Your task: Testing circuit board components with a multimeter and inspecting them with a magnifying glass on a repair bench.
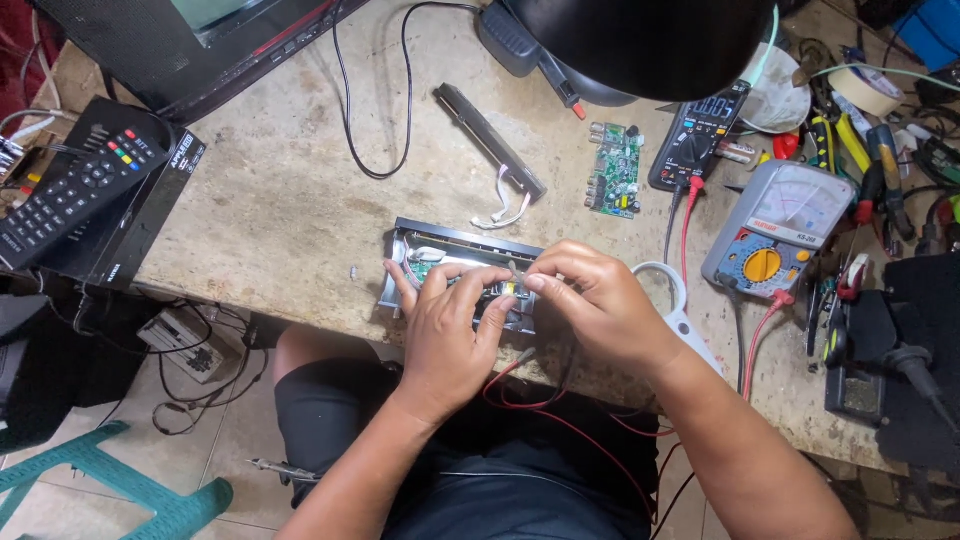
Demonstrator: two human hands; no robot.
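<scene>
- Head view: an opened box (455,268) lies at the near edge of the bench (280,200), its board exposed, with both hands on it.
- The left hand (447,330) lies flat across the box's middle, fingers (463,285) spread and pressing down, gripping nothing.
- The right hand (597,300) has thumb and forefinger pinched almost shut on a small part at the board; what the part is I cannot tell.
- To do this well, I judge the left hand should pin the box firmly while the right works the part straight, without twisting.
- The box sits under both palms; red leads (560,420) hang below the bench edge.
- A loose board (615,170) and two meters (775,230) lie well apart, to the right.
</scene>
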